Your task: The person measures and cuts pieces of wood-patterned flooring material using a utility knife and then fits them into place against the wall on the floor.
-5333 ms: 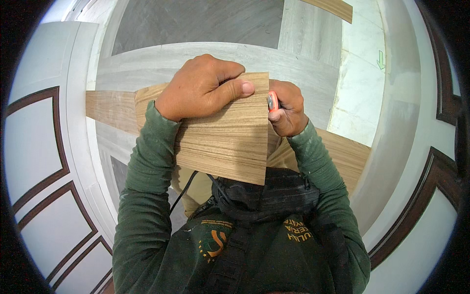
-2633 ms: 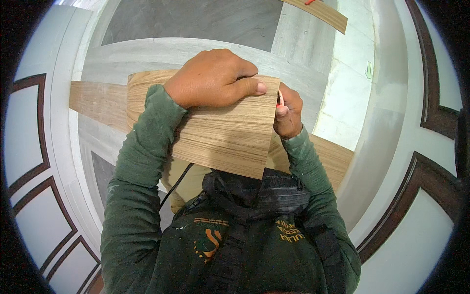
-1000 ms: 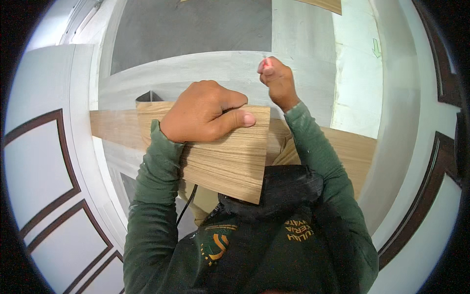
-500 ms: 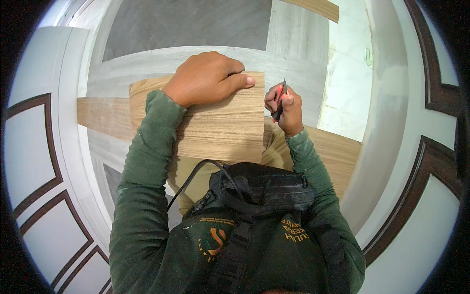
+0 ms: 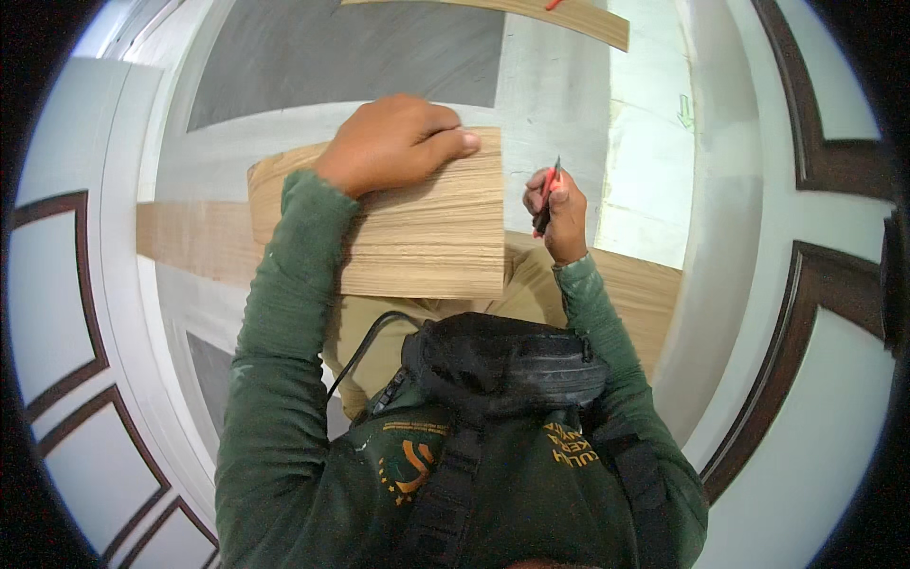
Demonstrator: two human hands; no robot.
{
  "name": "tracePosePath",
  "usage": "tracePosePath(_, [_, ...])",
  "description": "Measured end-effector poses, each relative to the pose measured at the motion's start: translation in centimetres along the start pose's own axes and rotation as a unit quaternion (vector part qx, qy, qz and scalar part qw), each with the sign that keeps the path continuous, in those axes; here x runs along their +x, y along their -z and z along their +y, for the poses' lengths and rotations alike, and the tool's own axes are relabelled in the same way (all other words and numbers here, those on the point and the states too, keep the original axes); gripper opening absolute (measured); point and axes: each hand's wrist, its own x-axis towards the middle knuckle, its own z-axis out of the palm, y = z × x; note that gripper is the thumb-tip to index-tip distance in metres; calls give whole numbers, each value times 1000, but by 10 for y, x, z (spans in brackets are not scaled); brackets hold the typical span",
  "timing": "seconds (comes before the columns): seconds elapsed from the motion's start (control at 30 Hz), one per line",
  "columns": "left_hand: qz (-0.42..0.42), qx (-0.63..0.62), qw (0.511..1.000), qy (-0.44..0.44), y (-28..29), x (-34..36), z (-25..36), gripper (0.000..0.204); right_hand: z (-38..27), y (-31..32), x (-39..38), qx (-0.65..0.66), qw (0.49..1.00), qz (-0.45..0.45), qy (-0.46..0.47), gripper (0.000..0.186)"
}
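A light-brown wood-grain plank [image 5: 427,251] lies across in front of my body, above my lap. My left hand [image 5: 398,142] grips its far edge near the right end, thumb flat along the top face and the other fingers curled over the edge, their tips hidden. To the right of the plank's straight-cut end, my right hand [image 5: 566,223] is closed round a red and black utility knife [image 5: 546,201]. Its pointed blade sticks up, away from me, and touches nothing.
Wood-grain strips lie on the grey floor, one at the left [image 5: 194,232], one at the right [image 5: 630,299], and a far strip [image 5: 578,27] bearing a small red object. White sheeting [image 5: 649,161] runs along the right. White panels with dark-brown mouldings [image 5: 844,294] stand on both sides.
The gap between the knife and the plank's right end has widened a little. The view has shifted slightly, bringing the red object on the far strip into sight. My left hand keeps its grip.
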Motion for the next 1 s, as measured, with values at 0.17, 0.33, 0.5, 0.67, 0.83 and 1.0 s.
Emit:
tracePosePath(0.17, [123,-130,984,20,20,-21,-6,45,61,110,-60,-243,949,198,-35,30])
tracePosePath(0.33, [217,-210,952,58,48,-34,-37,39,116,202,-174,-449,803,343,-189,37])
tracePosePath(0.5, [255,-235,933,98,60,-8,-50,47,167,247,-281,-525,705,359,-314,49])
tracePosePath(0.67, [232,-170,954,80,55,27,-55,47,144,209,-285,-425,720,361,-413,48])
tracePosePath(0.83, [153,-198,959,131,38,67,-58,49,146,217,-281,-503,655,301,-476,44])
tracePosePath(1.0, [166,-211,954,132,15,104,-58,48,125,228,-219,-590,658,275,-378,56])
